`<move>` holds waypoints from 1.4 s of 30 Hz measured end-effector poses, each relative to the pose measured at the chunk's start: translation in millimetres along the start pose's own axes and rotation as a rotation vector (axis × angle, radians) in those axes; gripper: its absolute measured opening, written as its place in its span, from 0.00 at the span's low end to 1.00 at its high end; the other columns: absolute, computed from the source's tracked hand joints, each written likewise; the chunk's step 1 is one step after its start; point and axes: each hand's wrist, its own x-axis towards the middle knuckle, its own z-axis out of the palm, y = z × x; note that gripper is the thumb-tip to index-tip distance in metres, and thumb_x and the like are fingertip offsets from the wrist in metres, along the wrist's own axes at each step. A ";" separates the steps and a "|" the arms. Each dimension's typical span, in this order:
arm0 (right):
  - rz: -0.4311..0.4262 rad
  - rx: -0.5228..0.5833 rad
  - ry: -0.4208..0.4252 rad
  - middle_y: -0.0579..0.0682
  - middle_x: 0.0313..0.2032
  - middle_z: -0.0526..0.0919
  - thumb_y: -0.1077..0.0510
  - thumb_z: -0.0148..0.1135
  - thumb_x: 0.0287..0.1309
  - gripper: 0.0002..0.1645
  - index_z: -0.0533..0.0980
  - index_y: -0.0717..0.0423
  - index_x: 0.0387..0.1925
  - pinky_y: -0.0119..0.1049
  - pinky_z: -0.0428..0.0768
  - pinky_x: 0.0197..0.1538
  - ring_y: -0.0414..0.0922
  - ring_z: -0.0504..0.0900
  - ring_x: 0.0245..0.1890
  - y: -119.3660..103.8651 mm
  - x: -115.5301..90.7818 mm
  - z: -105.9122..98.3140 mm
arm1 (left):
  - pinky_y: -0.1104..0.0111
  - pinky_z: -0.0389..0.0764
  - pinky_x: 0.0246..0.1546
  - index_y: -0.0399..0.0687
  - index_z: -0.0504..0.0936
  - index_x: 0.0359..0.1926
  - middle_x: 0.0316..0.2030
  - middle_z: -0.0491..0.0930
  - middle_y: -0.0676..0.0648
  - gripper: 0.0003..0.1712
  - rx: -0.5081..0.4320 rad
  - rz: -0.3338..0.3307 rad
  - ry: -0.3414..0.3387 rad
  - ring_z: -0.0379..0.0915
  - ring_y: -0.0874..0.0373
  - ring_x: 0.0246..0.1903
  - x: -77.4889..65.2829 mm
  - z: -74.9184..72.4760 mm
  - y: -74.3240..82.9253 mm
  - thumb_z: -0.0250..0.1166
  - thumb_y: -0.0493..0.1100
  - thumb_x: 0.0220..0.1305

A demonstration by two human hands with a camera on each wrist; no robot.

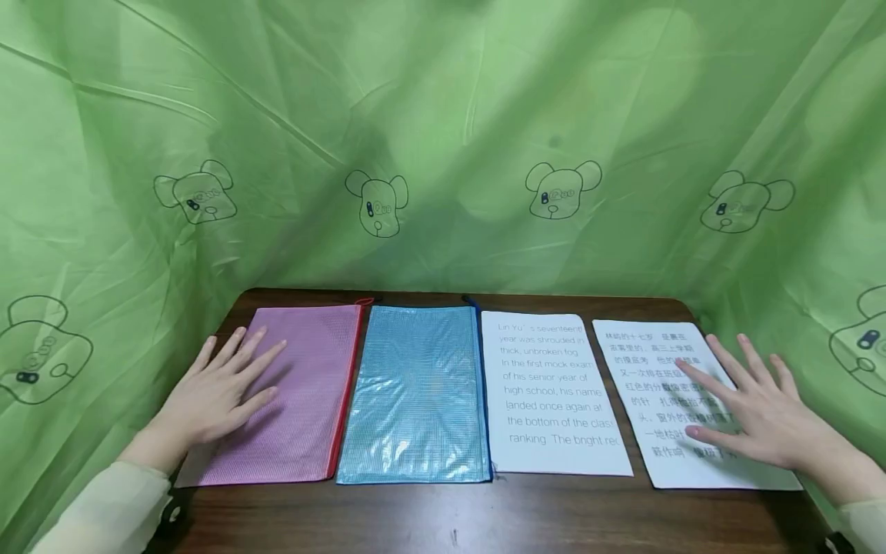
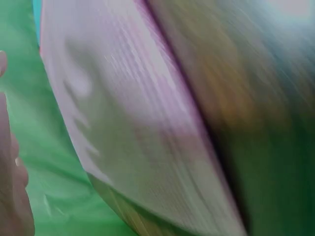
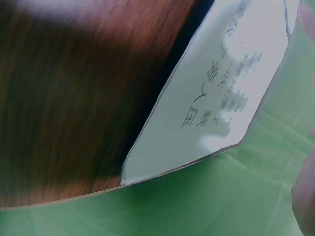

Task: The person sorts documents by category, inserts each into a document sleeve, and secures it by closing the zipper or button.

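My left hand (image 1: 224, 388), fingers spread, is over the left part of a pink mesh zipper pouch (image 1: 298, 392) with a red zipper edge. Its shadow falls on the pouch (image 2: 128, 113) in the left wrist view. On the other side, my right hand (image 1: 757, 404) hovers with spread fingers above a white sheet printed with Chinese characters (image 1: 664, 454), shading part of the text. Between the hands lie a blue mesh zipper pouch (image 1: 418, 392) and a white sheet with English text (image 1: 554, 392). Neither hand holds anything.
A dark brown wooden table (image 1: 388, 515) carries the four flat items side by side. Green cloth (image 1: 443, 115) with printed bear outlines hangs behind the table and along both sides. The Chinese sheet (image 3: 172, 142) lies near the table's right edge.
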 end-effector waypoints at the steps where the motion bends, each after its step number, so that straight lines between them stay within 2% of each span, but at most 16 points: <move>1: 0.006 0.008 -0.002 0.57 0.89 0.35 0.25 0.79 0.49 0.68 0.58 0.33 0.87 0.74 0.18 0.74 0.66 0.25 0.85 -1.6 1.2 0.0 | 0.45 0.22 0.82 0.65 0.56 0.88 0.88 0.44 0.45 0.46 -0.009 -0.005 -0.006 0.38 0.37 0.86 3.5 0.3 3.4 0.61 0.67 0.78; 6: 0.093 0.082 -0.047 0.58 0.88 0.31 0.30 0.78 0.56 0.66 0.54 0.33 0.88 0.83 0.24 0.71 0.69 0.21 0.83 -15.3 10.1 -1.7 | 0.39 0.27 0.81 0.66 0.52 0.89 0.88 0.40 0.44 0.45 -0.079 -0.051 -0.055 0.42 0.32 0.84 27.9 1.0 33.7 0.56 0.68 0.81; 10: 0.168 0.144 -0.083 0.61 0.87 0.29 0.32 0.75 0.63 0.63 0.50 0.33 0.89 0.91 0.37 0.67 0.75 0.22 0.82 -25.8 19.1 -3.5 | 0.28 0.39 0.78 0.66 0.49 0.90 0.88 0.41 0.41 0.46 -0.143 -0.075 -0.086 0.45 0.29 0.83 57.9 2.7 66.7 0.53 0.69 0.82; 14: 0.199 0.179 -0.107 0.72 0.85 0.39 0.33 0.76 0.62 0.65 0.48 0.35 0.89 0.93 0.50 0.61 0.84 0.38 0.80 -35.3 32.9 -3.4 | 0.26 0.46 0.76 0.68 0.45 0.90 0.88 0.43 0.39 0.47 -0.217 -0.104 -0.101 0.48 0.27 0.82 88.6 2.7 103.3 0.52 0.71 0.82; 18: 0.228 0.221 -0.153 0.81 0.78 0.55 0.34 0.77 0.63 0.66 0.48 0.42 0.89 0.91 0.58 0.59 0.85 0.55 0.74 -44.8 51.3 -5.7 | 0.28 0.52 0.77 0.70 0.41 0.90 0.87 0.44 0.38 0.48 -0.285 -0.107 -0.092 0.53 0.25 0.80 114.3 -0.4 138.6 0.49 0.73 0.81; 21: 0.248 0.294 -0.177 0.83 0.76 0.60 0.37 0.74 0.68 0.63 0.48 0.48 0.89 0.87 0.61 0.64 0.84 0.60 0.73 -54.3 65.2 -7.5 | 0.29 0.57 0.75 0.71 0.38 0.90 0.86 0.50 0.36 0.49 -0.330 -0.109 -0.074 0.60 0.26 0.78 131.4 0.6 161.2 0.49 0.74 0.81; 24: 0.267 0.370 -0.182 0.81 0.76 0.61 0.39 0.72 0.71 0.60 0.49 0.54 0.88 0.83 0.62 0.67 0.83 0.61 0.72 -64.4 76.1 -7.9 | 0.31 0.64 0.73 0.68 0.38 0.90 0.82 0.62 0.34 0.49 -0.374 -0.110 -0.048 0.68 0.28 0.74 147.0 4.2 180.6 0.49 0.73 0.82; 25: 0.276 0.392 -0.182 0.80 0.76 0.62 0.39 0.71 0.72 0.59 0.50 0.55 0.88 0.82 0.63 0.67 0.82 0.62 0.72 -68.2 79.7 -7.6 | 0.32 0.67 0.72 0.66 0.39 0.90 0.76 0.72 0.33 0.49 -0.392 -0.113 -0.040 0.72 0.30 0.71 152.1 5.6 187.0 0.49 0.72 0.82; 27: 0.293 0.430 -0.173 0.79 0.74 0.67 0.40 0.70 0.74 0.57 0.51 0.58 0.87 0.80 0.68 0.65 0.81 0.68 0.70 -74.9 87.0 -7.2 | 0.36 0.72 0.70 0.60 0.41 0.90 0.64 0.83 0.34 0.49 -0.431 -0.121 -0.020 0.78 0.33 0.66 161.6 8.3 200.2 0.48 0.71 0.83; 29: 0.316 0.462 -0.164 0.78 0.71 0.71 0.40 0.68 0.75 0.54 0.53 0.61 0.86 0.77 0.74 0.62 0.79 0.73 0.67 -82.4 95.4 -7.0 | 0.39 0.78 0.65 0.54 0.43 0.90 0.48 0.88 0.36 0.49 -0.494 -0.140 -0.013 0.83 0.36 0.58 169.6 9.5 214.1 0.47 0.71 0.83; 31: 0.328 0.493 -0.149 0.78 0.67 0.76 0.42 0.68 0.75 0.51 0.57 0.63 0.84 0.72 0.80 0.58 0.76 0.79 0.62 -90.0 103.4 -6.0 | 0.42 0.82 0.61 0.48 0.46 0.89 0.42 0.88 0.38 0.49 -0.565 -0.167 -0.008 0.86 0.39 0.53 176.5 11.4 228.6 0.48 0.70 0.84; 34: 0.350 0.516 -0.131 0.75 0.61 0.82 0.43 0.69 0.75 0.47 0.63 0.66 0.80 0.67 0.84 0.54 0.72 0.85 0.57 -99.9 112.9 -2.2 | 0.44 0.84 0.58 0.45 0.50 0.87 0.52 0.88 0.36 0.48 -0.680 -0.215 -0.026 0.87 0.41 0.53 184.0 11.9 251.6 0.52 0.68 0.84; 37: 0.386 0.523 -0.127 0.72 0.57 0.85 0.44 0.69 0.74 0.43 0.68 0.68 0.76 0.64 0.85 0.51 0.68 0.88 0.53 -107.3 117.2 3.8 | 0.48 0.86 0.56 0.46 0.52 0.86 0.64 0.84 0.37 0.47 -0.772 -0.245 -0.046 0.88 0.46 0.52 189.1 12.3 273.5 0.57 0.65 0.82; 40: 0.457 0.523 -0.155 0.69 0.54 0.87 0.44 0.68 0.74 0.42 0.69 0.69 0.74 0.62 0.86 0.48 0.66 0.89 0.50 -113.4 117.6 10.1 | 0.53 0.87 0.43 0.46 0.53 0.86 0.63 0.84 0.39 0.45 -0.864 -0.239 -0.073 0.87 0.53 0.39 191.3 11.8 291.6 0.60 0.60 0.82; 42: 0.504 0.527 -0.190 0.68 0.52 0.88 0.43 0.68 0.74 0.42 0.69 0.68 0.75 0.60 0.85 0.47 0.65 0.88 0.49 -116.7 116.9 14.1 | 0.58 0.85 0.36 0.45 0.56 0.84 0.62 0.84 0.40 0.43 -0.905 -0.228 -0.088 0.84 0.59 0.34 191.3 11.6 300.9 0.62 0.57 0.81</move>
